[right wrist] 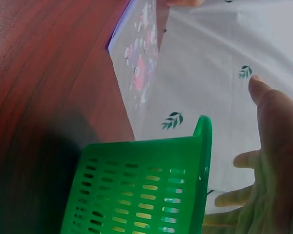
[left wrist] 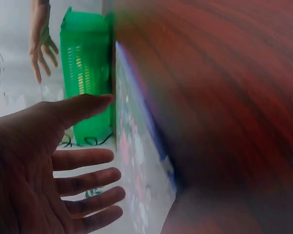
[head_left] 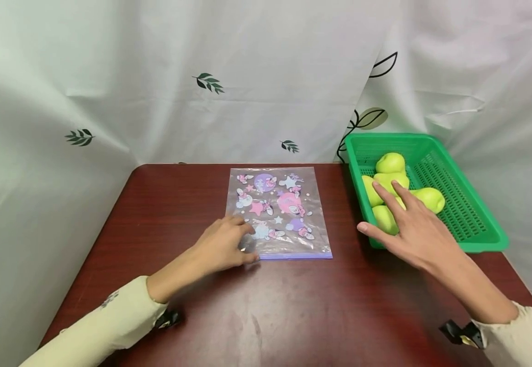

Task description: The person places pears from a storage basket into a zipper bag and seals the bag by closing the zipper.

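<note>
A clear zip bag (head_left: 277, 214) printed with pink, purple and white figures lies flat on the table, its purple zip edge toward the near side. My left hand (head_left: 222, 244) is over the bag's near left corner, fingers relaxed and holding nothing; whether it touches the bag I cannot tell. My right hand (head_left: 417, 232) hovers above the near left part of a green basket (head_left: 472, 204), fingers spread. Several yellow-green pears (head_left: 390, 163) lie in that basket, some partly hidden behind the right hand. In the right wrist view the right hand (right wrist: 278, 151) is above the basket's rim (right wrist: 203, 161).
The dark red-brown table (head_left: 266, 306) carries the bag and basket. A white curtain (head_left: 247, 76) with leaf prints hangs behind and at both sides. The basket stands at the table's right side, close to the curtain.
</note>
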The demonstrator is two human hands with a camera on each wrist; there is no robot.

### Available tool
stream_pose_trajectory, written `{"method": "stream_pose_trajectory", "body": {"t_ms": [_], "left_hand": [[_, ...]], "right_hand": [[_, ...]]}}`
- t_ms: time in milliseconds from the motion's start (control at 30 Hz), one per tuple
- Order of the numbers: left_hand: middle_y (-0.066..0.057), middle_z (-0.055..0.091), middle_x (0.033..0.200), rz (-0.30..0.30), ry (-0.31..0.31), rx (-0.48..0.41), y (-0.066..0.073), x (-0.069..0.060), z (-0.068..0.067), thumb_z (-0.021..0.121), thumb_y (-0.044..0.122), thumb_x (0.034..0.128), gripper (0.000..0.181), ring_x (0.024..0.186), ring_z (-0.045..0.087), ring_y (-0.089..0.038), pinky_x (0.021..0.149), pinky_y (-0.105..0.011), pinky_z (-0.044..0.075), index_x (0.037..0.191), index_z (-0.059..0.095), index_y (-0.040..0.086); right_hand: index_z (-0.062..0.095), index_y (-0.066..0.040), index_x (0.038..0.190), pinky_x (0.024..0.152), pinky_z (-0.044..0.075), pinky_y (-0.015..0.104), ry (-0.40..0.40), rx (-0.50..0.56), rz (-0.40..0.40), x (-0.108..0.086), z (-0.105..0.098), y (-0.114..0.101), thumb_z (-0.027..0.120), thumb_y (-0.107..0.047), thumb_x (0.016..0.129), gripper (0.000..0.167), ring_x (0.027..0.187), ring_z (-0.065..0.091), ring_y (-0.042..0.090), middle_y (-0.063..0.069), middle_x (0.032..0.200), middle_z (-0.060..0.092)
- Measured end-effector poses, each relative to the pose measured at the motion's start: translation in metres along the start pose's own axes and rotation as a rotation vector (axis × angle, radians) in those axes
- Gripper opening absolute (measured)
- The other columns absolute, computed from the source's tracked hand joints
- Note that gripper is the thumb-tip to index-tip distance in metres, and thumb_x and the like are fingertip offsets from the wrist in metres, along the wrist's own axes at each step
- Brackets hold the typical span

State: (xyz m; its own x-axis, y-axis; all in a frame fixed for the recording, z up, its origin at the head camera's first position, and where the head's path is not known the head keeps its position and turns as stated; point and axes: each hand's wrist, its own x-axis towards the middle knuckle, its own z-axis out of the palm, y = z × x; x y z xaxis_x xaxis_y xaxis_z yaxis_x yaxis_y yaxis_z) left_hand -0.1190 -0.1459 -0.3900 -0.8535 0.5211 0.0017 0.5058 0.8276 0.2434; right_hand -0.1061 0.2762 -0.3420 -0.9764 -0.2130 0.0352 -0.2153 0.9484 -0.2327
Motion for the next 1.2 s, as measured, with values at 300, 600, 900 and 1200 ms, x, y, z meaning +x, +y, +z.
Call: {"method": "stream_pose_trajectory", "body": {"t_ms": [300,600,900,1200], "left_hand": [[-0.001,0.07,0.101,0.122,-0.058,-0.041,0.006,0.01,0.02,0.101,0.04,0.0844,0.045,0.095,0.063,-0.021,0.078,-0.04,0.057,0.118,0.084,0.014],[0.013,0.07,0.097,0.241,0.026,-0.037,-0.051,0.036,0.097,0.097,0.046,0.0885,0.031,0.091,0.063,-0.009,0.08,-0.034,0.056,0.111,0.087,0.028],[0.009,0.072,0.091,0.287,0.113,0.053,-0.05,0.045,0.102,0.079,0.024,0.1036,0.007,0.083,0.074,-0.018,0.074,-0.039,0.062,0.097,0.08,0.026],[0.002,0.069,0.082,0.245,0.145,0.169,-0.04,0.049,0.112,0.082,0.021,0.0898,0.014,0.071,0.07,-0.028,0.059,-0.043,0.057,0.087,0.069,0.025]], "right_hand": [[0.034,-0.017,0.178,0.104,0.046,0.089,-0.149,0.037,0.034,0.014,-0.004,0.017,0.043,-0.071,0.115,0.083,0.16,0.035,0.062,0.032,0.179,0.031],[0.049,-0.004,0.168,0.11,0.045,0.088,-0.208,0.019,-0.014,0.023,-0.003,0.029,0.036,-0.059,0.121,0.074,0.156,0.04,0.065,0.038,0.17,0.042],[0.059,0.001,0.159,0.12,0.043,0.08,-0.241,0.005,-0.131,0.028,-0.011,0.037,0.052,-0.023,0.117,0.049,0.151,0.048,0.064,0.037,0.161,0.056],[0.069,0.003,0.146,0.113,0.052,0.075,-0.259,0.016,-0.282,0.033,-0.01,0.041,0.081,-0.001,0.089,0.058,0.141,0.059,0.061,0.035,0.153,0.063]]}}
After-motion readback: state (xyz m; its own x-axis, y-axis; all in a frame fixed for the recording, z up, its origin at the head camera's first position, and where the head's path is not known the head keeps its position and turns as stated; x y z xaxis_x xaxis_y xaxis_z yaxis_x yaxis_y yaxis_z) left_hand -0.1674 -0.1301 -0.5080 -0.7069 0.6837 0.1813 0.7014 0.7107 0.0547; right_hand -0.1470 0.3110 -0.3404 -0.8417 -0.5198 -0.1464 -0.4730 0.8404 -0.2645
